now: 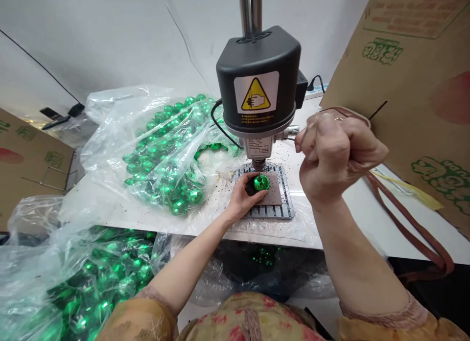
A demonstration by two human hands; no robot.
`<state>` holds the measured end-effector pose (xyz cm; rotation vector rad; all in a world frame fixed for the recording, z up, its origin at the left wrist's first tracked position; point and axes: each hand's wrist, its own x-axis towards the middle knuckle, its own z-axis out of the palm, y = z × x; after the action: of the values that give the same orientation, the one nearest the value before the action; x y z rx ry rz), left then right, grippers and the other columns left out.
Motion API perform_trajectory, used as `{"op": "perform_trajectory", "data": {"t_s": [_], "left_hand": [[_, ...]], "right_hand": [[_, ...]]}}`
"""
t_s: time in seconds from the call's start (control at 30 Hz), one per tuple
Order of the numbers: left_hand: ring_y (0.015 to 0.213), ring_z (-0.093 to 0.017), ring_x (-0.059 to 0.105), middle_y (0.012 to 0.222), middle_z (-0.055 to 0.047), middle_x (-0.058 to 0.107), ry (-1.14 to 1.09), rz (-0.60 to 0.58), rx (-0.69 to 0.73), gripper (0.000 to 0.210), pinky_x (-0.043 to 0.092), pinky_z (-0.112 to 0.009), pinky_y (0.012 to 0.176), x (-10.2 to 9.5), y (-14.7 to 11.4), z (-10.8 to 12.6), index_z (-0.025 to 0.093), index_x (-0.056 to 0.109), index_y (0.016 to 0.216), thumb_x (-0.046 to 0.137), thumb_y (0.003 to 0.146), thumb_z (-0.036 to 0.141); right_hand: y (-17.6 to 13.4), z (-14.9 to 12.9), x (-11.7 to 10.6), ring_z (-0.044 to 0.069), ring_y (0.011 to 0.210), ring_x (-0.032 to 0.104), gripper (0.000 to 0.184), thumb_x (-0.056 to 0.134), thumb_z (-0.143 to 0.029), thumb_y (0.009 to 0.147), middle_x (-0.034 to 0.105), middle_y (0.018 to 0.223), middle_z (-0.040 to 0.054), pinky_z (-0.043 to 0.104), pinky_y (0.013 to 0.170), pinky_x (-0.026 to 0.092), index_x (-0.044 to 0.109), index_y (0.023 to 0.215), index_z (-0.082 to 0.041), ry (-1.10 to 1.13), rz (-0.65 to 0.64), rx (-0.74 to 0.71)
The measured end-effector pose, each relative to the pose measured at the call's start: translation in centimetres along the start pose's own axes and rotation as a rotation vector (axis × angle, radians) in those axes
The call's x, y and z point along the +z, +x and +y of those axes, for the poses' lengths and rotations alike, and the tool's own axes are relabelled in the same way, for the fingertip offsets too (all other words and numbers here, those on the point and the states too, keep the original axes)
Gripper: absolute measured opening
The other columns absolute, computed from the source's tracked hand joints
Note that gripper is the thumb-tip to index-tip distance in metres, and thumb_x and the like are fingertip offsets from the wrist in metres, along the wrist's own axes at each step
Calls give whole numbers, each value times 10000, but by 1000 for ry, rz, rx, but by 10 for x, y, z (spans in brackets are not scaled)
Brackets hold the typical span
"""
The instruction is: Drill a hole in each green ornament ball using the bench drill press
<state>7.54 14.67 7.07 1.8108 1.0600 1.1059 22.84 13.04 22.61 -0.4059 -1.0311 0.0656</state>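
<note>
My left hand is closed around the side of a shiny green faceted ball, thumb in front and fingers behind. The ball rests on a brown board above the slotted metal base, right below the chuck of a black drill press. Dark hollows show on the ball's top and left side. Raised at the machine's right, my right hand makes a fist beside the metal lever hub; the lever inside the fist is hidden.
Clear plastic bags of green balls lie on the table's left and below its edge. Cardboard boxes stand left and right. A brown strap hangs at right. Dark shavings litter the white tabletop.
</note>
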Motion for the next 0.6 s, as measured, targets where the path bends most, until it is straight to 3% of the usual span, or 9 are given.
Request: {"op": "perform_trajectory", "data": {"t_s": [0.6], "left_hand": [[1103,-251,675,1161,-85,703,20,15,10,497,553,-397,973,2,-2,-1,209,620,1226,827,806,377]], "right_hand": [[-16,8,-8,28,405,203,533,590,-165,860,202,478,-61,285,452,249,152,558,-172,-18,2,-124]]}}
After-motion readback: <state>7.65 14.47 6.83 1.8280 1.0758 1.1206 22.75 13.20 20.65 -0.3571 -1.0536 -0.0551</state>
